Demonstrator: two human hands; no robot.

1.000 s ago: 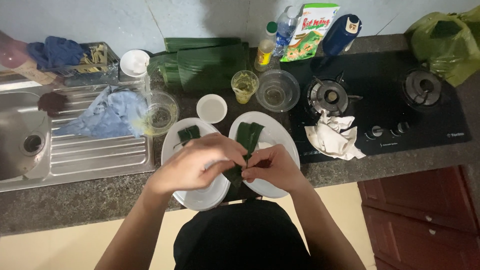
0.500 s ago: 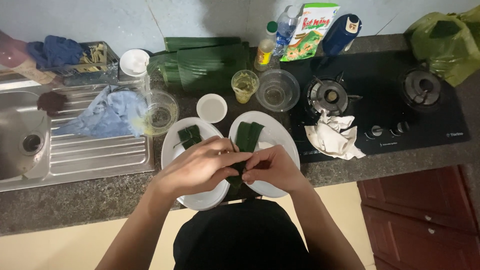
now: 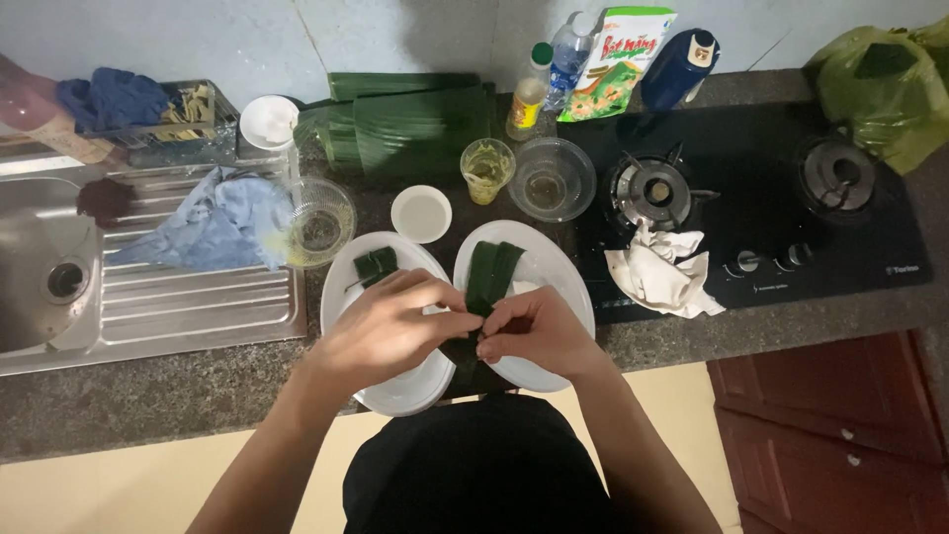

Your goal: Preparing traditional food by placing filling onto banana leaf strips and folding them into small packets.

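My left hand (image 3: 388, 331) and my right hand (image 3: 535, 331) meet over the gap between two white plates, both pinching a dark green leaf strip (image 3: 469, 348) that is being folded. The left plate (image 3: 348, 272) carries a small folded leaf parcel (image 3: 376, 264) at its far side. Long green leaf strips (image 3: 493, 270) lie on the right plate (image 3: 561, 276). Most of the piece between my fingers is hidden by them.
A stack of banana leaves (image 3: 410, 124) lies at the back. Around it stand a small white bowl (image 3: 421, 214), a glass cup (image 3: 487, 169), two glass bowls (image 3: 555, 179) (image 3: 318, 220), bottles and a snack bag (image 3: 611, 61). Sink (image 3: 40, 267) left, gas stove (image 3: 751, 188) with a white cloth (image 3: 664, 269) right.
My hands have stayed together over the plates, with the fingers shifting slightly on the leaf strip. Nothing else on the counter has moved.
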